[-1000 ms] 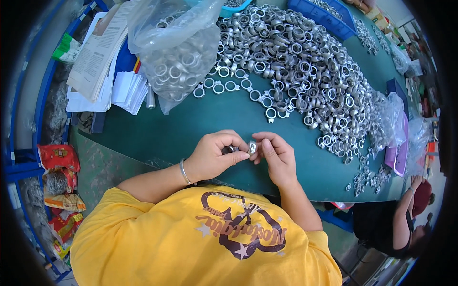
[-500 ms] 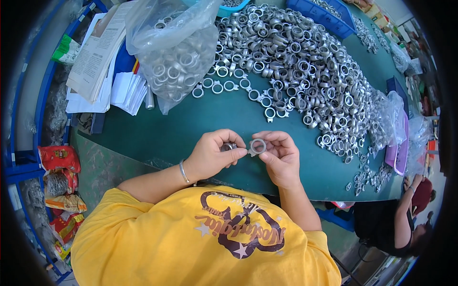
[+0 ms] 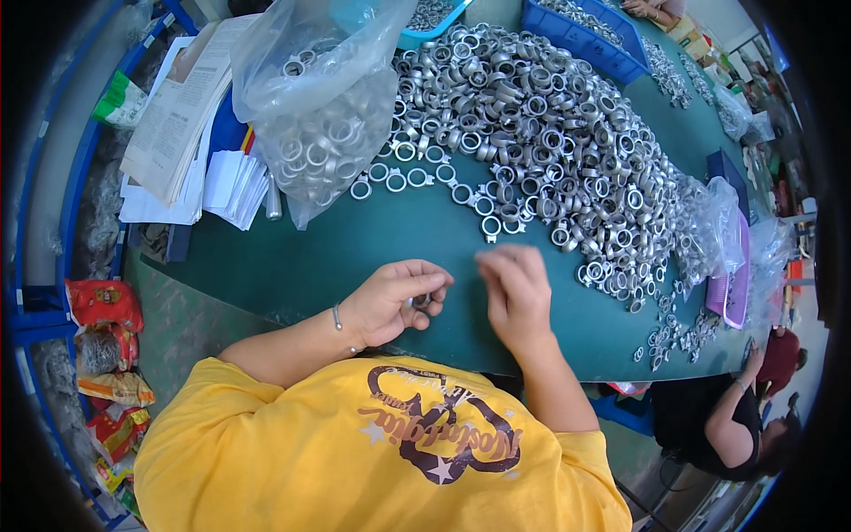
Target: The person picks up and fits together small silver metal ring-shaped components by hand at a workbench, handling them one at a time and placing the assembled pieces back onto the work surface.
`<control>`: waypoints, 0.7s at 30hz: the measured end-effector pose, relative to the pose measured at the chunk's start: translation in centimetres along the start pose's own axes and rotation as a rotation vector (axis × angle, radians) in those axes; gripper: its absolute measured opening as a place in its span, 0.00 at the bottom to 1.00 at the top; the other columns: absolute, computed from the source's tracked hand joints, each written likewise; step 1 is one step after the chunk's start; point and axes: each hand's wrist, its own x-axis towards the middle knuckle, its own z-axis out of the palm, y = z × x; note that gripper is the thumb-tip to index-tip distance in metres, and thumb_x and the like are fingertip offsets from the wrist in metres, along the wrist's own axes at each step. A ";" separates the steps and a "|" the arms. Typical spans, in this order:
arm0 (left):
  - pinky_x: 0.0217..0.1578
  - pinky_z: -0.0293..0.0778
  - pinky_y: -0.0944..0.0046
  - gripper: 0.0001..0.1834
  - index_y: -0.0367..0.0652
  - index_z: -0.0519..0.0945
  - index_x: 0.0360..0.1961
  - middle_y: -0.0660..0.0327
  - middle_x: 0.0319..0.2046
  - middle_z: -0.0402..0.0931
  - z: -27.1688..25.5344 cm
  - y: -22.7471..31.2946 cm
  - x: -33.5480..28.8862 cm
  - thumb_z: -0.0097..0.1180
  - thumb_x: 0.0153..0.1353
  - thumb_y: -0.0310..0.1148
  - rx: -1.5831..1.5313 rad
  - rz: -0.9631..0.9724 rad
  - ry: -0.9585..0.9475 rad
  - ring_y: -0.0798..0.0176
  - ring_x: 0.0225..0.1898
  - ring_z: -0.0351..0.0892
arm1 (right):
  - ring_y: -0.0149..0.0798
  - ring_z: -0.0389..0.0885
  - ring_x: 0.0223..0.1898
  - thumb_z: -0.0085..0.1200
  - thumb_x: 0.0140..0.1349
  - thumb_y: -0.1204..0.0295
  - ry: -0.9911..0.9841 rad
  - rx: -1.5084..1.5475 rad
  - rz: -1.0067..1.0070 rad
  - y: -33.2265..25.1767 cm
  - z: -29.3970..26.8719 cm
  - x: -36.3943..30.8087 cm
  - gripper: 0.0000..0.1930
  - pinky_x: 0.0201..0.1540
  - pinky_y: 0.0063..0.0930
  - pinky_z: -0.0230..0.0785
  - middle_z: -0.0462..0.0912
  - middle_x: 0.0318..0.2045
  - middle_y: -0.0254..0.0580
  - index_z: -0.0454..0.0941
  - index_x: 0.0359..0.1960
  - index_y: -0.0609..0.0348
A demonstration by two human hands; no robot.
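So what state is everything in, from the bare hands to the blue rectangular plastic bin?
Left hand, fingers curled around a grey metal part.
Right hand, fingers bent, blurred; whether it holds anything is unclear.
Silver metal rings, heaped loose on the green tabletop.
Clear plastic bag, partly filled with rings.
Blue rectangular plastic bin, holding small metal parts.
White paper slips, loosely stacked.

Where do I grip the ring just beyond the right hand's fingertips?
Probably pinch the near tab of that ring, coming from the person's side: it seems to lie flat, its tab juts toward open table, and other rings crowd its far side.
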 end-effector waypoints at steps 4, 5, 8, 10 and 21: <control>0.18 0.62 0.77 0.05 0.39 0.74 0.36 0.64 0.24 0.69 0.7 0.2 0.2 0.51 0.61 0.28 0.100 0.036 0.005 0.73 0.23 0.67 | 0.43 0.70 0.30 0.53 0.47 0.81 -0.104 -0.430 0.058 2.6 0.6 1.2 0.10 0.32 0.34 0.61 0.73 0.28 0.39 0.77 0.33 0.58; 0.18 0.62 0.77 0.05 0.39 0.74 0.36 0.64 0.24 0.69 0.8 0.3 0.3 0.51 0.61 0.28 0.102 0.038 -0.001 0.73 0.23 0.67 | 0.43 0.70 0.30 0.53 0.47 0.81 -0.100 -0.435 0.056 2.7 0.4 1.1 0.10 0.32 0.34 0.61 0.73 0.28 0.39 0.77 0.33 0.58; 0.18 0.62 0.77 0.06 0.38 0.74 0.37 0.64 0.23 0.69 0.7 0.4 0.3 0.53 0.59 0.27 0.220 0.112 0.018 0.74 0.21 0.66 | 0.43 0.70 0.30 0.56 0.47 0.81 -0.088 -0.345 0.063 2.1 0.3 0.9 0.08 0.32 0.34 0.62 0.73 0.28 0.39 0.76 0.30 0.58; 0.18 0.63 0.78 0.08 0.37 0.74 0.39 0.63 0.23 0.71 0.9 0.3 0.3 0.54 0.59 0.26 0.353 0.210 0.054 0.75 0.20 0.66 | 0.43 0.70 0.29 0.59 0.46 0.80 -0.141 0.205 0.348 1.4 0.3 0.3 0.08 0.33 0.32 0.63 0.73 0.27 0.39 0.75 0.29 0.59; 0.19 0.63 0.79 0.07 0.37 0.77 0.37 0.64 0.24 0.73 1.8 0.4 0.0 0.57 0.56 0.26 0.713 0.493 0.055 0.77 0.19 0.68 | 0.30 0.72 0.27 0.57 0.53 0.80 -0.013 0.659 0.438 -1.0 0.3 -1.2 0.06 0.31 0.18 0.65 0.75 0.29 0.40 0.75 0.32 0.62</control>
